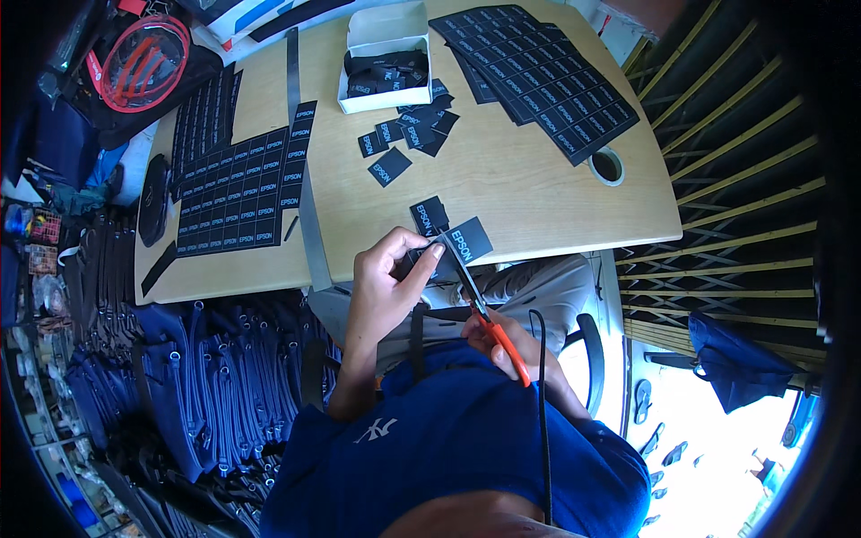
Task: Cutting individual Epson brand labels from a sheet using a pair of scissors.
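My left hand (393, 276) pinches a small strip of black printed labels (430, 216) between thumb and fingers, just over the table's near edge. In my right hand (504, 343) is a pair of scissors with orange handles (508, 351). Its blades lie at the strip, beside a label piece (471, 240) that sticks out to the right. Whether that piece is fully cut through, I cannot tell. Farther back on the table, several cut labels (390, 167) lie loose in front of a white box (386, 100) filled with black labels.
Uncut label sheets (235, 188) lie at the table's left, next to a long metal ruler (310, 215). More sheets (547, 81) overlap at the back right, near a round hole (607, 166). Dark blue straps (224, 386) hang below left; a folding metal gate (726, 215) stands at right.
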A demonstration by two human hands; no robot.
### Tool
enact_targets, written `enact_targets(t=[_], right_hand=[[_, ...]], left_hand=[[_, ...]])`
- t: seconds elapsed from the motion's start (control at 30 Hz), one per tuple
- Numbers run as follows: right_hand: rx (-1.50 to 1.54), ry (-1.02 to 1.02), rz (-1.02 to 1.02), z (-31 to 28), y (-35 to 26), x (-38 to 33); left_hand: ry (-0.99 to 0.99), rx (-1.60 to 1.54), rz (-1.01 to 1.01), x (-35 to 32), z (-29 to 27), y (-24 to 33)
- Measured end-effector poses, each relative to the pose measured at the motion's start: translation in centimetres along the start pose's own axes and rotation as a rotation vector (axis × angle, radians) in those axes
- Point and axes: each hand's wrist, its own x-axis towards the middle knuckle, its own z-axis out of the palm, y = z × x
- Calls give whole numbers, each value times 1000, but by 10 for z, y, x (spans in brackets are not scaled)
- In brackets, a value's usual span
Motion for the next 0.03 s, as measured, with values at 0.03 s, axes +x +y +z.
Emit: enact_targets(t=[0.03], right_hand=[[3,-2,7,0,0,0]], left_hand=[[-1,-1,0,0,0,0]])
